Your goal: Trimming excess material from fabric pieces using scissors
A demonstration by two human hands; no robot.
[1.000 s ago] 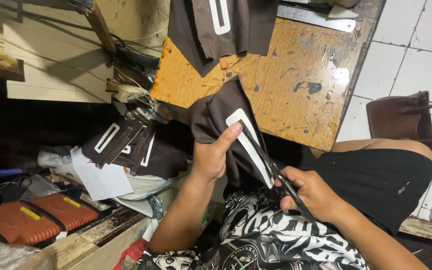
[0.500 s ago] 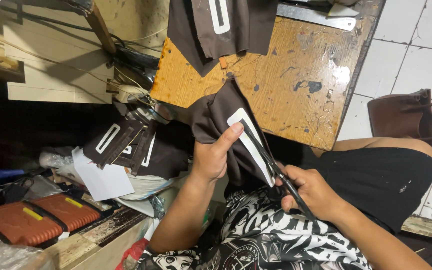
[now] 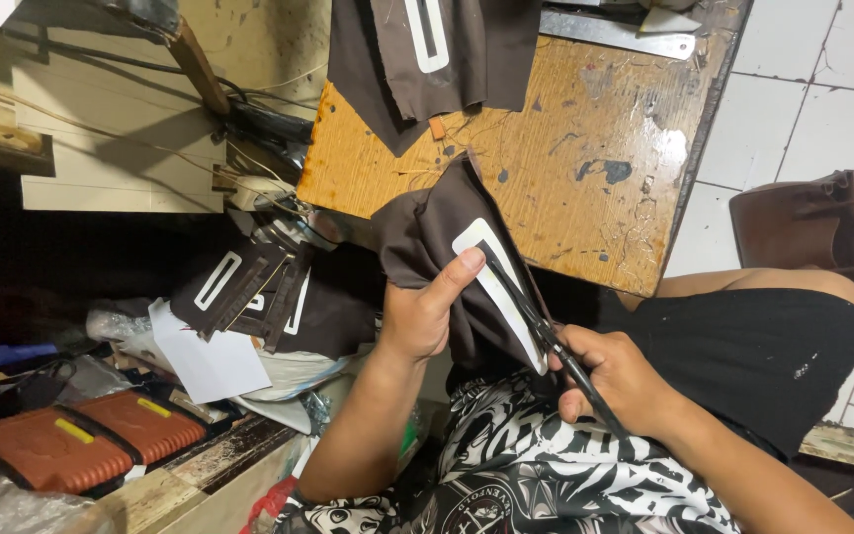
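Note:
My left hand (image 3: 425, 314) grips a dark brown fabric piece (image 3: 427, 237) with a white rectangular frame strip (image 3: 494, 287) on it, thumb pressed by the strip's top end. My right hand (image 3: 613, 376) holds black scissors (image 3: 546, 336), whose blades lie along the slot inside the white strip. The fabric hangs in front of the edge of the worn wooden table (image 3: 565, 168), above my lap.
More brown pieces with white frames lie at the table's far end (image 3: 427, 49) and stacked at the left (image 3: 249, 292). A metal ruler (image 3: 615, 32), a brown bag (image 3: 803, 232) on the tiled floor, orange cases (image 3: 81, 445) and white paper (image 3: 212, 361) surround me.
The scissors have crept slightly further up the slot in the white strip. Both hands keep nearly the same place.

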